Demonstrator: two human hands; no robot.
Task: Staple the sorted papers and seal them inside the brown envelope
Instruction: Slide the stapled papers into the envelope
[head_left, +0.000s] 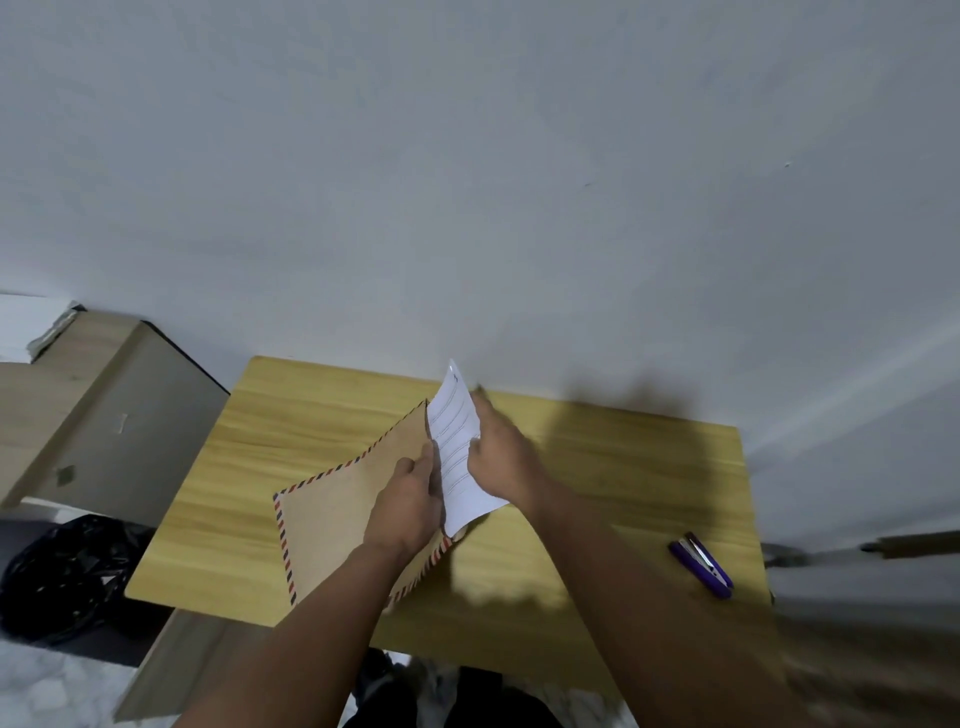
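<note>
At lower centre of the frame, on the worktop (322, 431) | envelope (337, 514): light, floppy, left hand (410, 499) fingers pinch its open edge | papers (460, 457): thin, bendy, half inside, right hand (501, 457) grips their side | stapler (701, 564) lower right | staple and envelope flap not visible, right hand blurred.

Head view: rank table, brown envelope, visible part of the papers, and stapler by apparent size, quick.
1. table
2. brown envelope
3. papers, visible part only; the rest sits inside the envelope
4. stapler
</note>
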